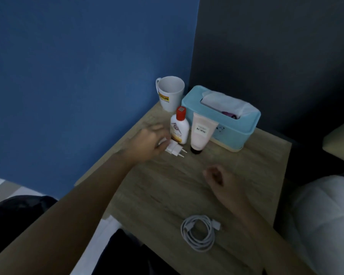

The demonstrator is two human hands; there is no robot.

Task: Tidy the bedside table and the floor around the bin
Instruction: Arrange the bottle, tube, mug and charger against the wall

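Observation:
On the wooden bedside table [167, 187], my left hand [147, 139] grips a white charger plug [175, 148], its two pins pointing right, low over the tabletop beside a white bottle with a red cap [179, 127]. My right hand [216, 178] hovers over the middle of the table with its fingers curled in and nothing in them. A coiled white cable [199, 232] lies near the front edge. A pink tube [201, 133] stands cap-down against a light blue tissue box [236, 126]. A white mug [170, 93] stands in the back corner.
A blue wall [77, 76] runs along the table's left side and a dark wall [276, 46] lies behind it. White bedding [326, 215] lies to the right of the table. Pale floor [4, 187] shows at lower left.

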